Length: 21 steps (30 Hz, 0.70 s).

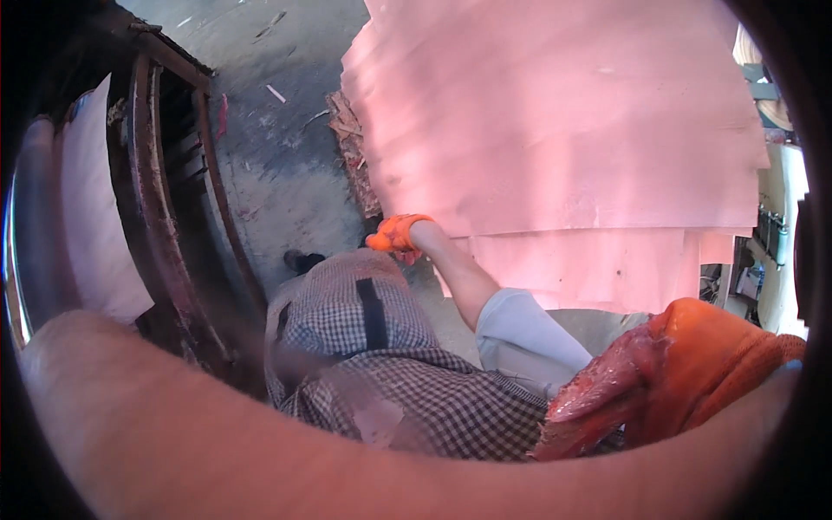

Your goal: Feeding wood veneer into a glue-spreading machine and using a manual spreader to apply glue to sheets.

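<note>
My left forearm crosses close in front of the view from the left. Its hand (654, 368), in an orange knit glove with wet, dark red fingers, hangs bent at the right. Those fingers look stretched out, with nothing visible in them. My right arm, with a pale sleeve pushed up, reaches forward. Beside the near left corner of a pile of large, thin pink sheets (555, 121), my right hand (401, 232) wears a stained orange glove. Its fingers are curled; what they hold, if anything, is hidden. A checkered apron (364, 316) covers my front.
A dark, rusty rack (147, 165) stands at the left, with a pale sheet (97, 217) on it. Rough, flaky layers (349, 143) show along the pile's left side. Scraps lie on the grey floor (269, 165). Shelving or equipment (771, 234) stands beyond the pile at the right.
</note>
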Each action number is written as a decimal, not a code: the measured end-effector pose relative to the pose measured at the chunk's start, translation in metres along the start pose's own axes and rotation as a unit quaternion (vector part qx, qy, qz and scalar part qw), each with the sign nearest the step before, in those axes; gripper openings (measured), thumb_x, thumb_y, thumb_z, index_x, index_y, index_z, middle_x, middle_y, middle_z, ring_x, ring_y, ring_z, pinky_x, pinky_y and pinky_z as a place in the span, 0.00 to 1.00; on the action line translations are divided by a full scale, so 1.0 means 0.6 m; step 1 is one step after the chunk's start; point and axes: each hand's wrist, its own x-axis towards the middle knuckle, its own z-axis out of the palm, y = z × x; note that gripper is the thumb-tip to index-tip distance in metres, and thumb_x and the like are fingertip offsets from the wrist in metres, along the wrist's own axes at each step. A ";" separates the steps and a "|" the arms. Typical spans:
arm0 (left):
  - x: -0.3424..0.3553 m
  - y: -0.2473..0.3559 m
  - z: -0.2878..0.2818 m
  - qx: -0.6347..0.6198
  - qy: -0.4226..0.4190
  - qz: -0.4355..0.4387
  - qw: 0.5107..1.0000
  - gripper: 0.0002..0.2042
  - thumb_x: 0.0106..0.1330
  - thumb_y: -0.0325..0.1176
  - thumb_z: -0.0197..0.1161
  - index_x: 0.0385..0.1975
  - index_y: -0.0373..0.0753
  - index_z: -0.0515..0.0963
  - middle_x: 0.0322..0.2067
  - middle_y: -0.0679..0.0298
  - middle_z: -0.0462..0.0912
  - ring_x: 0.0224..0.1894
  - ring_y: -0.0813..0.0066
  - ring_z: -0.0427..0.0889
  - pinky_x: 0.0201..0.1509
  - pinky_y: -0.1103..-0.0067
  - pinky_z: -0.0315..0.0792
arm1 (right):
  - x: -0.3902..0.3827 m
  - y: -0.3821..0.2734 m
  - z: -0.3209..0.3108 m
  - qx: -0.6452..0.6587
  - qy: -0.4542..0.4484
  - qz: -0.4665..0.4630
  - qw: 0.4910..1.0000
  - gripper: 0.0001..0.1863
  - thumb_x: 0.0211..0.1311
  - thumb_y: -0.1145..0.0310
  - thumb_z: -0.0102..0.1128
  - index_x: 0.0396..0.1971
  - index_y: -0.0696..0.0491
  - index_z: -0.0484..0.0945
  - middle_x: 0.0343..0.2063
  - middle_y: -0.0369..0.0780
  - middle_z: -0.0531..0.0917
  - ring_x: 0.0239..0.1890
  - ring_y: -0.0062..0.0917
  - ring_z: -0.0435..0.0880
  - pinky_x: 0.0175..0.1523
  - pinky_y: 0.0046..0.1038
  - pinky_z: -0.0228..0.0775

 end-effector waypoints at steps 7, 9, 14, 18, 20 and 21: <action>-0.028 -0.014 0.023 -0.071 0.066 -0.061 0.993 0.12 0.62 0.37 0.59 0.43 0.41 0.80 0.45 0.57 0.81 0.49 0.61 0.80 0.49 0.70 0.75 | 0.106 0.035 0.045 -0.001 0.073 -0.094 0.993 0.19 0.63 0.53 0.50 0.38 0.54 0.78 0.24 0.45 0.83 0.22 0.31 0.85 0.25 0.33 0.76; -0.044 -0.030 0.026 -0.108 0.105 -0.088 0.985 0.12 0.62 0.37 0.60 0.43 0.41 0.80 0.46 0.57 0.81 0.50 0.62 0.80 0.49 0.70 0.75 | 0.128 0.046 0.046 0.009 0.104 -0.119 0.987 0.21 0.63 0.50 0.49 0.39 0.54 0.77 0.24 0.45 0.83 0.22 0.31 0.85 0.26 0.32 0.76; -0.088 -0.235 0.260 -0.241 0.537 -0.102 0.802 0.18 0.58 0.42 0.63 0.48 0.46 0.79 0.49 0.54 0.81 0.48 0.55 0.80 0.50 0.70 0.75 | 0.255 0.046 0.044 0.041 0.159 -0.186 0.969 0.27 0.63 0.44 0.48 0.42 0.55 0.76 0.24 0.45 0.83 0.23 0.31 0.85 0.29 0.32 0.77; -0.165 -0.403 0.686 -0.528 0.790 -0.181 0.254 0.28 0.67 0.51 0.60 0.59 0.35 0.70 0.48 0.55 0.79 0.46 0.69 0.81 0.54 0.72 0.74 | 0.302 0.044 0.065 0.219 0.172 -0.121 0.953 0.27 0.64 0.43 0.49 0.46 0.54 0.74 0.24 0.45 0.82 0.24 0.31 0.85 0.30 0.32 0.78; -0.191 -0.445 0.891 -0.495 0.821 -0.276 -0.073 0.29 0.65 0.53 0.60 0.58 0.36 0.70 0.48 0.57 0.77 0.47 0.64 0.79 0.55 0.70 0.72 | 0.293 0.024 0.066 0.365 0.124 -0.020 0.923 0.26 0.65 0.44 0.51 0.48 0.52 0.73 0.23 0.46 0.82 0.25 0.32 0.85 0.31 0.32 0.78; -0.210 -0.453 0.997 -0.489 0.828 -0.255 -0.101 0.31 0.65 0.54 0.60 0.59 0.36 0.69 0.49 0.57 0.76 0.48 0.62 0.78 0.55 0.68 0.71 | 0.290 0.013 0.064 0.346 0.145 0.032 0.926 0.24 0.66 0.46 0.52 0.47 0.52 0.73 0.23 0.46 0.82 0.24 0.32 0.85 0.29 0.32 0.78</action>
